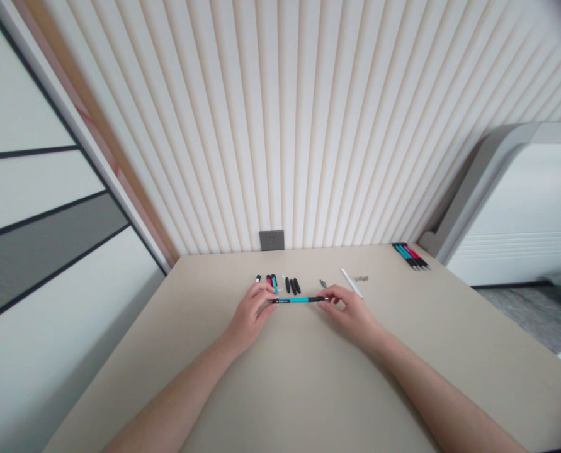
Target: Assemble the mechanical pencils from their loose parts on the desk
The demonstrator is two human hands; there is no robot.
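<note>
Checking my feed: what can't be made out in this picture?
All in the head view:
- Ends of the blue-and-black pen: partly covered by the fingers of the left hand and right hand.
- Pale marking on that pen: too small to read.
- Small grey parts beside the white strip: too small and blurred to identify or count.
- Near side of the table: cut off by the bottom edge.

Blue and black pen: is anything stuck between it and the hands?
No, nothing visible: the left hand and right hand each hold one end of the pen. The black pieces lie just beyond it.
</note>
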